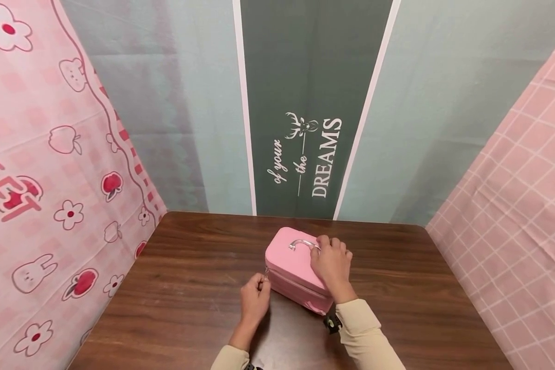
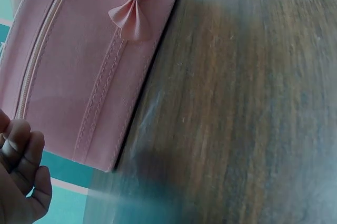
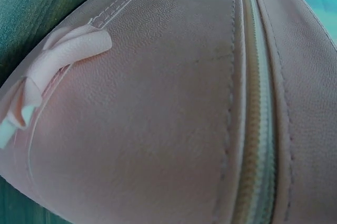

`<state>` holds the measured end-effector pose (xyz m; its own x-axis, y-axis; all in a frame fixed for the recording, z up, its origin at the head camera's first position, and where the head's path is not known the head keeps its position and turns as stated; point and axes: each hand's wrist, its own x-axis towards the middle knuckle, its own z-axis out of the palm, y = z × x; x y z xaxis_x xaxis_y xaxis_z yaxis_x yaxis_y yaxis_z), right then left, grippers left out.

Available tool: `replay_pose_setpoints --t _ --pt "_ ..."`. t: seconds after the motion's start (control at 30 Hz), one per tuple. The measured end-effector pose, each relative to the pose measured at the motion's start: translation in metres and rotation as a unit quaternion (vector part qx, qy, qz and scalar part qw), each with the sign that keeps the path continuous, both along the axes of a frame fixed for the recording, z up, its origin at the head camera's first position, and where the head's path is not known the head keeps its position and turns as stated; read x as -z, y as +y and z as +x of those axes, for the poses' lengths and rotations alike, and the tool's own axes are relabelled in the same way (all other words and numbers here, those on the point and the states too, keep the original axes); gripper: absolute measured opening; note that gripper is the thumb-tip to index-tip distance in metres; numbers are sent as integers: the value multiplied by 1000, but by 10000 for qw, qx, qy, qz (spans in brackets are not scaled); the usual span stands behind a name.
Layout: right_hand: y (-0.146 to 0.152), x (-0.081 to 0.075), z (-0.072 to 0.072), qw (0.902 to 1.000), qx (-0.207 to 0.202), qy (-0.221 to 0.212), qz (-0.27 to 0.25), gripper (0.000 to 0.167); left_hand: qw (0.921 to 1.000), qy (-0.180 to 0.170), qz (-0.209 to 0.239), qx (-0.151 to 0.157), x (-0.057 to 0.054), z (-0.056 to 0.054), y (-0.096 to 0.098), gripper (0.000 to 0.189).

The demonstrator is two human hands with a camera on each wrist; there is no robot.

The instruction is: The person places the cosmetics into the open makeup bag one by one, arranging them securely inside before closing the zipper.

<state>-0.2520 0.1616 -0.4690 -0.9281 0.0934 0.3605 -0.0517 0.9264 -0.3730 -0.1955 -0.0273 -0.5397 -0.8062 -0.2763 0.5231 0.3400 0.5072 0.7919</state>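
A pink cosmetic case [image 1: 292, 264] with a zipper round its side stands on the brown wooden table. My left hand [image 1: 255, 298] is at the case's near left corner, its fingertips pinching the zipper pull [image 1: 266, 271]. The left wrist view has those curled fingers [image 2: 23, 148] right at the end of the zipper [image 2: 39, 48]. Over the lid's right side, my right hand [image 1: 334, 263] grips the case, its thumb by the silver handle [image 1: 300, 242] and hiding one end of it. A pink bow [image 2: 136, 6] decorates the case's front. The right wrist view shows the zipper's closed teeth [image 3: 258, 129].
The wooden table [image 1: 185, 293] extends on both sides of the case. Behind it hangs a grey-green cloth [image 1: 203, 128] with a dark printed band. Pink patterned cloths flank the table, the left one [image 1: 88, 216] with flowers and apples, the right one [image 1: 513, 205] checked.
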Motion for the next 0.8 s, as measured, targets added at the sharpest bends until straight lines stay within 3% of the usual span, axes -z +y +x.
replay_pose_setpoints --t 0.23,0.33,0.47,0.57,0.7,0.8 --pt "-1 -2 2 10000 36 -21 -49 34 9999 139 -3 -51 6 -3 -7 18" --pt "-1 -2 4 9998 -5 -78 -184 35 9981 437 -277 -325 11 -5 -12 13" --pt "2 -3 7 9988 -166 -296 -345 39 9898 974 -776 -692 17 -7 -19 6" --pt "7 -8 6 9981 -338 -428 -286 44 9899 1024 -771 -607 17 -7 -20 6" --pt "20 -15 -7 9935 -1115 -152 -144 43 9970 579 -457 -250 15 -8 -18 6" --pt "33 -12 -22 9800 -1980 66 -211 37 9992 215 -323 -74 13 -9 -18 7"
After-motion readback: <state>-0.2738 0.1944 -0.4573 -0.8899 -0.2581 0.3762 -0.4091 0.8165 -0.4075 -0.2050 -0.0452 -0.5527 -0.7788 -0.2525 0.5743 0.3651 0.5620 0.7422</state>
